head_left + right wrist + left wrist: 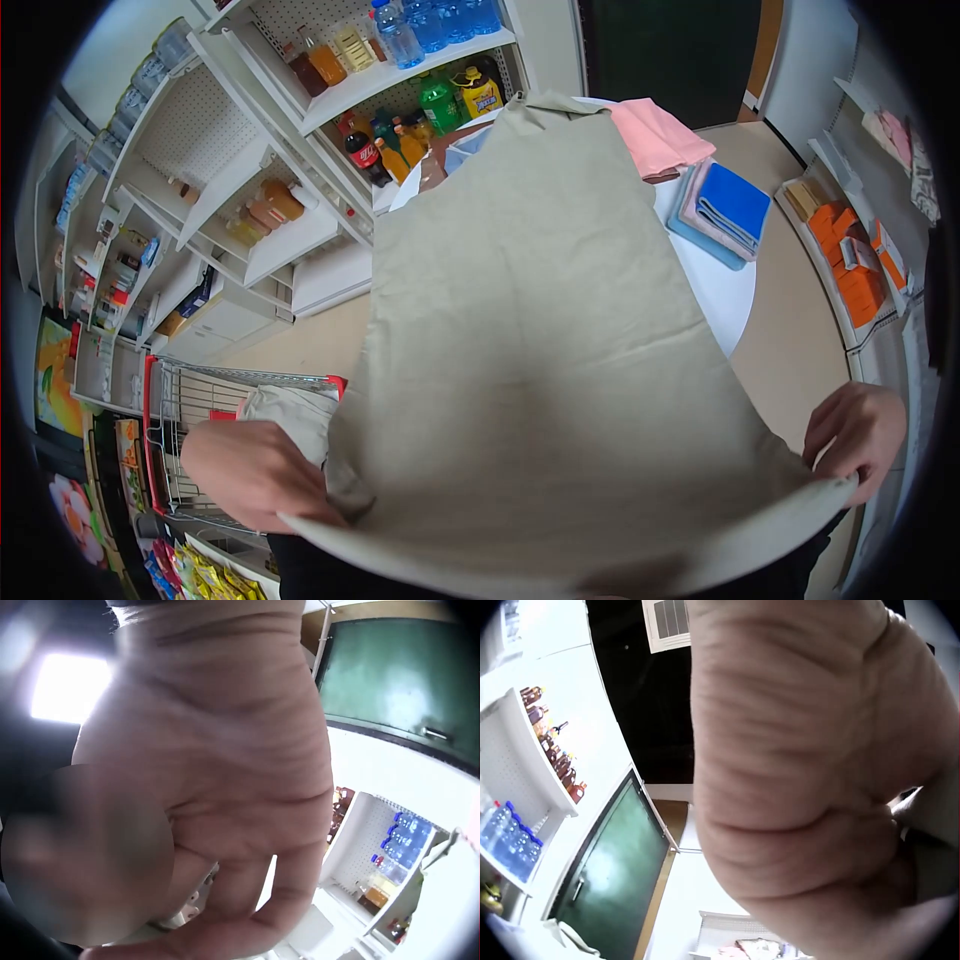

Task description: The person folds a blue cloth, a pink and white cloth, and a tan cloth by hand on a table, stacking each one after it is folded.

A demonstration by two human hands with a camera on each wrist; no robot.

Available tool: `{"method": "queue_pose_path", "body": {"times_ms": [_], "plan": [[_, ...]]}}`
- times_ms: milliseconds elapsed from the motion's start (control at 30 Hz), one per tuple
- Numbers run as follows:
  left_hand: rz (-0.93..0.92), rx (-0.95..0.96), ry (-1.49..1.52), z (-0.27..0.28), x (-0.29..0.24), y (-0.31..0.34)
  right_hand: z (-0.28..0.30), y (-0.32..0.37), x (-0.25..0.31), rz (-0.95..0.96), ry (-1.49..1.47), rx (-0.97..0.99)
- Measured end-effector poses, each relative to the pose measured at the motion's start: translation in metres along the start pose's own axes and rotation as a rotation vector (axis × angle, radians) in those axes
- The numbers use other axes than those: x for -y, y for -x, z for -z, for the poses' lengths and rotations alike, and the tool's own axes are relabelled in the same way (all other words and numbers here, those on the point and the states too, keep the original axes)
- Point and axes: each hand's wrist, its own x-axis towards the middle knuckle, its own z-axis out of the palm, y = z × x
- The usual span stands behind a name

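Note:
A large grey-green cloth [530, 300] is spread over a white round table [735, 310], its near end raised toward me. My left hand [255, 475] grips the near left corner, fingers curled into the fabric. At the near right corner my right hand [855, 435] pinches the edge between thumb and fingers. Between the two hands the near edge sags in a curve. The far end of the cloth lies bunched on the table's far side. Both wrist views are mostly filled by the palm side of each hand.
A pink cloth [660, 135] and a stack of folded towels [720, 215] lie at the table's right. On the left stands a shopping cart [190, 440] with pale fabric [290, 415] inside. Shelves of bottles [395, 40] rise behind; another shelf [850, 260] flanks the right.

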Motion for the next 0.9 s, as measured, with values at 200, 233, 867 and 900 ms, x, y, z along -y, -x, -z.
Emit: {"method": "queue_pose_path", "body": {"times_ms": [200, 233, 867, 900], "plan": [[-0.294, 0.070, 0.129, -0.016, 0.011, -0.011, 0.011, -0.020, -0.003, 0.207, -0.174, 0.318], [-0.338, 0.058, 0.152, -0.015, 0.019, -0.012, 0.015, -0.020, -0.012, 0.188, -0.202, 0.308], [0.386, -1.372, 0.389, -0.060, 0.289, -0.058, 0.029, -0.165, -0.265, -0.717, -0.293, -0.973], [0.323, -1.490, 0.490, -0.064, 0.294, -0.060, 0.031, -0.166, -0.266, -0.714, -0.288, -0.965]]}}
